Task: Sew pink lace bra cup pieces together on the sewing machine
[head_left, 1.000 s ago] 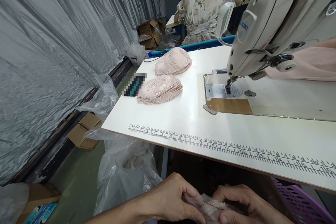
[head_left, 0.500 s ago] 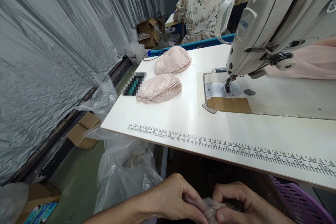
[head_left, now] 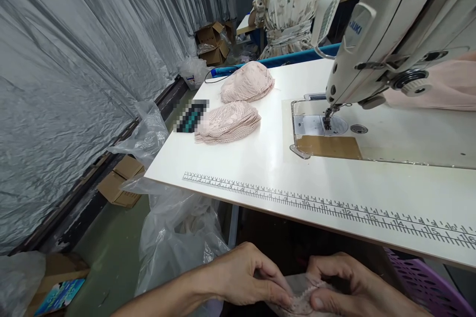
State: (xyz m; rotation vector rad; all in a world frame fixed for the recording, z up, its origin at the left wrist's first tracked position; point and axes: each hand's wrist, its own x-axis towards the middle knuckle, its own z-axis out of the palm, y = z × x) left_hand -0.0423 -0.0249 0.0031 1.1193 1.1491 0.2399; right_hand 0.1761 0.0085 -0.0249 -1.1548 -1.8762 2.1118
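Note:
Below the table's front edge, my left hand [head_left: 256,277] pinches a piece of pale pink lace fabric [head_left: 300,302] between thumb and fingers. My right hand [head_left: 344,285] grips the same lace close beside it, thumb on top. A sheer strip shows between the two hands; the rest of the piece runs out of the bottom of the view. On the white table [head_left: 230,158] lie two stacks of pink lace pieces, a nearer stack [head_left: 228,123] and a farther stack [head_left: 248,81]. The sewing machine [head_left: 372,34] stands to their right, its needle area apart from both hands.
A ruler scale [head_left: 316,201] runs along the table's front edge. Pink cloth [head_left: 439,84] lies behind the machine. A purple basket [head_left: 424,282] is at lower right. Plastic bags [head_left: 178,237] hang at the left, with cardboard boxes [head_left: 121,181] on the floor. A person [head_left: 288,10] sits beyond.
Both hands stay on the lace, which now shows more between them, with the sheer strip spread wider. The whole view has shifted slightly.

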